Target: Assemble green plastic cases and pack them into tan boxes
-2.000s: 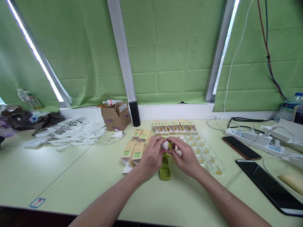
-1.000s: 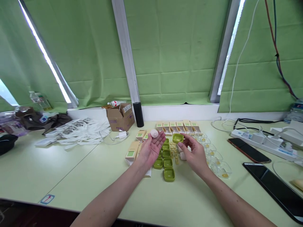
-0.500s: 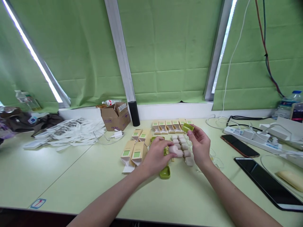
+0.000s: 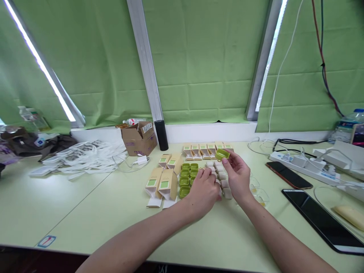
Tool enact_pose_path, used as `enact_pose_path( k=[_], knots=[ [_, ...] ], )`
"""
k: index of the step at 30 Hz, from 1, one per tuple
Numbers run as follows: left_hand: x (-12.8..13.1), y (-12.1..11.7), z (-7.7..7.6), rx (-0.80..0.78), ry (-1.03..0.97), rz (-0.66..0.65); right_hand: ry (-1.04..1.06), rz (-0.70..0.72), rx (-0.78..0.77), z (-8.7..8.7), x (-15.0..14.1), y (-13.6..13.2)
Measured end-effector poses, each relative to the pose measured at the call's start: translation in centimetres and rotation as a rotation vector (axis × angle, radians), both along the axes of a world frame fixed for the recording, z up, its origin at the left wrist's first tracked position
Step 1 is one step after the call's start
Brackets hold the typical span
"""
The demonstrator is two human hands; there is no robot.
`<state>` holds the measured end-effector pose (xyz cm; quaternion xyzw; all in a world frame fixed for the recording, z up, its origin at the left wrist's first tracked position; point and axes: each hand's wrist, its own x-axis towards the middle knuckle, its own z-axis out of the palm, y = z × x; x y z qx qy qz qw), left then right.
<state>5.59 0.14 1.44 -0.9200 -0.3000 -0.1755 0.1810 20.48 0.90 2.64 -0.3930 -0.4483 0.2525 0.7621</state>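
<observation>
My right hand (image 4: 239, 176) pinches a small green rectangular case (image 4: 222, 153) by its end, tilted so its hollow side shows, just above the table. My left hand (image 4: 203, 195) is lower, its fingers curled downward at the left edge of the rows of pale, rounded blocks (image 4: 226, 193). Whatever lies under those fingers is hidden. Left of that hand stand two columns of green cases (image 4: 184, 181), partly covered by it.
Open cream cartons (image 4: 167, 184) stand left of the cases, and more cartons (image 4: 203, 151) line the back. A brown cardboard box (image 4: 139, 142) and black cylinder (image 4: 161, 135) are farther back. Phones (image 4: 321, 220), a power strip (image 4: 301, 165) and cables lie right; white strips (image 4: 88, 157) lie left.
My left hand has moved down and right, from holding a pale block to curling over the rows. Green cases it covered now show. My right hand has shifted slightly left with its case.
</observation>
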Motion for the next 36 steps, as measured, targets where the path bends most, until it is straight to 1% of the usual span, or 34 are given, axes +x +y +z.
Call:
enact_pose_path(
  k=[8, 12, 14, 17, 21, 23, 25, 28, 32, 36],
  knots=[
    [0.2, 0.1, -0.8, 0.005, 0.031, 0.006, -0.031, 0.004, -0.022, -0.2, -0.1, -0.1],
    [0.1, -0.1, -0.7, -0.017, -0.005, 0.006, -0.056, 0.013, -0.033, -0.5, -0.1, 0.0],
    [0.0, -0.3, -0.3, -0.04, -0.042, 0.0, -0.068, 0.014, -0.034, -0.7, 0.0, 0.0],
    [-0.9, -0.4, 1.1, -0.052, -0.14, -0.007, -0.093, 0.031, -0.039, -0.9, 0.1, 0.1],
    [-3.2, 0.2, 3.2, -0.006, -0.375, -0.03, -0.109, 0.064, -0.02, -1.2, 0.0, 0.1],
    [-4.5, 0.8, 3.7, 0.052, -0.509, -0.033, -0.123, 0.101, -0.014, -1.3, -0.3, -0.1],
    [-5.6, 1.2, 3.5, 0.115, -0.611, -0.045, -0.141, 0.164, -0.012, -1.5, -0.7, -0.3],
    [-6.7, 1.5, 2.5, 0.179, -0.678, -0.082, -0.205, 0.254, 0.002, -1.8, -1.3, -0.9],
    [-7.2, 1.2, 1.3, 0.219, -0.693, -0.129, -0.3, 0.311, 0.039, -1.9, -1.9, -1.6],
    [-7.3, 0.9, 0.9, 0.242, -0.673, -0.15, -0.297, 0.404, 0.076, -1.6, -2.1, -2.0]
  ],
)
